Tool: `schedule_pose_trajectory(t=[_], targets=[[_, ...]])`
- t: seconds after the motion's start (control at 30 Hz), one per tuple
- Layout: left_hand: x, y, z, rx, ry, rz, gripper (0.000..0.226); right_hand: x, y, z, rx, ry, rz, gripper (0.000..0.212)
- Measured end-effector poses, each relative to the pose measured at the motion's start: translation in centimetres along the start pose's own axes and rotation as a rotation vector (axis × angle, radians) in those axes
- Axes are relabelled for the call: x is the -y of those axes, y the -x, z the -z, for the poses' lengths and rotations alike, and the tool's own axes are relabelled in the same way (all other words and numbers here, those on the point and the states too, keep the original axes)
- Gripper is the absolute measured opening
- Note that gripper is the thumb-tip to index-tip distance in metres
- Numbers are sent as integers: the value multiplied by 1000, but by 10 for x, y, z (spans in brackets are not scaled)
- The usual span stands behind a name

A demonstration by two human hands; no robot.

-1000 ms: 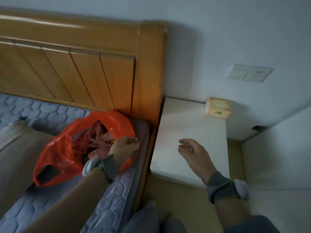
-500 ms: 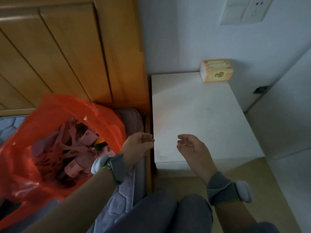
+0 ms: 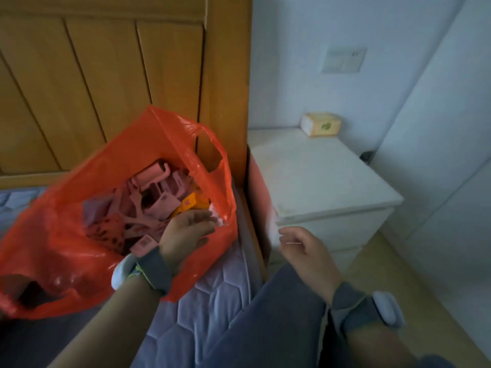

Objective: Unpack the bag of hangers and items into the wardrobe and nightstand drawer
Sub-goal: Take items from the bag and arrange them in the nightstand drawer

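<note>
An orange-red plastic bag (image 3: 66, 235) lies open on the mattress (image 3: 207, 301) beside the headboard. Inside it are several pink hangers (image 3: 148, 205) and a small orange item (image 3: 191, 204). My left hand (image 3: 188, 229) reaches into the bag's mouth with its fingers stretched toward the right rim, gripping nothing. My right hand (image 3: 300, 245) hovers with loosely curled fingers just in front of the white nightstand (image 3: 318, 176), near its left front corner, and holds nothing. The top drawer front (image 3: 340, 224) is closed.
A yellow tissue box (image 3: 320, 124) stands at the back of the nightstand top. The wooden headboard (image 3: 106, 75) rises behind the bag. A white panel (image 3: 451, 155) flanks the nightstand on the right. My knees are low in the middle.
My left hand has moved from the bed's edge back into the bag's mouth. The right hand has stayed by the nightstand's front. The view has swung left and up.
</note>
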State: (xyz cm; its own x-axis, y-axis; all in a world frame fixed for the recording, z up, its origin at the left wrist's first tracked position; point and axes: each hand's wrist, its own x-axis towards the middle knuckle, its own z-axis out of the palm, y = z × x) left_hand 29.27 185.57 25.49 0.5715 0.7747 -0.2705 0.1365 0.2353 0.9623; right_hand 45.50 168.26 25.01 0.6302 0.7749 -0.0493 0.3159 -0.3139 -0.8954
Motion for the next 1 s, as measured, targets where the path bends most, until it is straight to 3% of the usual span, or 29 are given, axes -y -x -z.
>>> schedule_pose_trajectory(t=[0.17, 0.43, 0.67, 0.73, 1.0], targets=[[-4, 36, 25, 3, 8, -83, 16, 36, 24, -10, -15, 36, 95, 23], [36, 51, 97, -286, -162, -123, 29, 29, 24, -74, 167, 72, 123, 27], [44, 28, 99, -398, -217, -107, 18, 27, -9, -102, 232, 132, 172, 26], [42, 14, 102, -439, -250, -126, 25, 27, -23, -103, 235, 129, 194, 27], [81, -38, 112, -442, -656, -102, 42, 30, -80, -124, 276, 142, 210, 27]])
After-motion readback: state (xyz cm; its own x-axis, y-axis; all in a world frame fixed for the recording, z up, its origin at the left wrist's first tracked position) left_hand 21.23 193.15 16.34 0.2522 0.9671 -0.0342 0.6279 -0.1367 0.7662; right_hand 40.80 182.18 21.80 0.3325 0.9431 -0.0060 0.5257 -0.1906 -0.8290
